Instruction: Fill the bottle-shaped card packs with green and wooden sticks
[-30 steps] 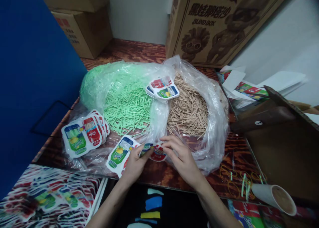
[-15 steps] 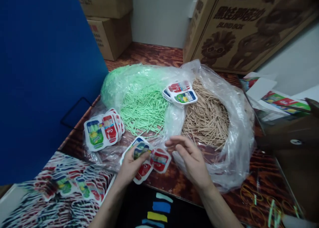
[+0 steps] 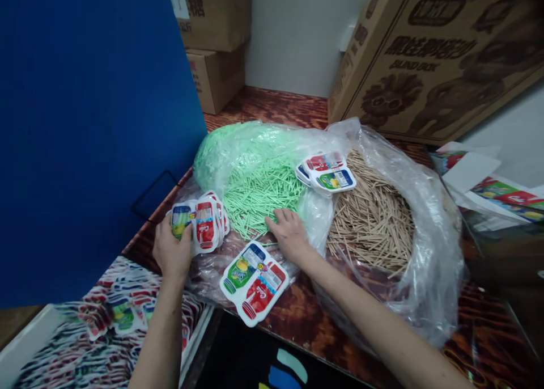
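Observation:
My left hand (image 3: 173, 247) is closed on the left edge of a stack of cards (image 3: 204, 224) shaped like paired bottles, one green-labelled and one red "Cola", thumb on top. My right hand (image 3: 291, 236) reaches to the front edge of the pale green sticks (image 3: 261, 199), fingers stretched out and apart; whether the tips touch any stick is hard to tell. Between my hands, a single twin-bottle card (image 3: 255, 283) lies flat at the table's front. A smaller pile of such cards (image 3: 326, 172) rests on the plastic between the green and brown sticks.
Brown sticks (image 3: 374, 219) fill an open clear plastic bag (image 3: 437, 264) on the right. A tray (image 3: 25, 332) packed with cards is at lower left. A blue panel (image 3: 97, 139) stands at left. Cardboard boxes (image 3: 433, 66) stand behind the wood-grain table (image 3: 284, 101).
My left hand has let go of the twin-bottle card, now flat on the table, and moved left onto the stack. My right hand has moved forward and left to the green sticks. The view has shifted.

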Action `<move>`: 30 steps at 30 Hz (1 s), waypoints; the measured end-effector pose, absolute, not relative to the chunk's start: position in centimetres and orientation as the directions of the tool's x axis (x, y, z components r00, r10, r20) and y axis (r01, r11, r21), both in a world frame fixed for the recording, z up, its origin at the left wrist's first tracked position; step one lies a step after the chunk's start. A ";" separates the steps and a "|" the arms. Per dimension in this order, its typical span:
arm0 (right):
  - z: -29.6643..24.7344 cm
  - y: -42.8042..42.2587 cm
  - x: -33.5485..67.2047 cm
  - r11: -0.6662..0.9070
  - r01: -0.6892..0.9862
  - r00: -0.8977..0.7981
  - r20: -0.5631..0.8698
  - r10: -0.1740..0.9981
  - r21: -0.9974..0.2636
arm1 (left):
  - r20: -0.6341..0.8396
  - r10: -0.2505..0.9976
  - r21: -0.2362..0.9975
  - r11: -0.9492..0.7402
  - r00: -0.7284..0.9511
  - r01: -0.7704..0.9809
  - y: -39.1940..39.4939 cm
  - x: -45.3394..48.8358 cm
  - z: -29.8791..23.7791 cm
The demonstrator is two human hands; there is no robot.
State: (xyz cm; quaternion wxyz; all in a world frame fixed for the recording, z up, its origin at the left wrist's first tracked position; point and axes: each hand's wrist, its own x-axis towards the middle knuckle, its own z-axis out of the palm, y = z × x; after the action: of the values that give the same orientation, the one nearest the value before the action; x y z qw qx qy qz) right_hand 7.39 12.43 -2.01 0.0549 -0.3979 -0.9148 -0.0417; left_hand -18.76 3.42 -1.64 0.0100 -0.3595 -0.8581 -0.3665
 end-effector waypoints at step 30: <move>0.1 13.5 4.2 0.422 0.841 -0.490 -0.144 0.860 -0.339 | 0.523 0.543 0.645 0.253 -0.657 0.721 0.6 -17.0 -0.6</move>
State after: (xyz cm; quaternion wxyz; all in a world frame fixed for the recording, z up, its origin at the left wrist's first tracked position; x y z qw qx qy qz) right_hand 4.18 13.46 0.06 0.0259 -0.5043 -0.8429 0.1857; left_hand -16.98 0.58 -0.65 0.0969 -0.4024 -0.7854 -0.4602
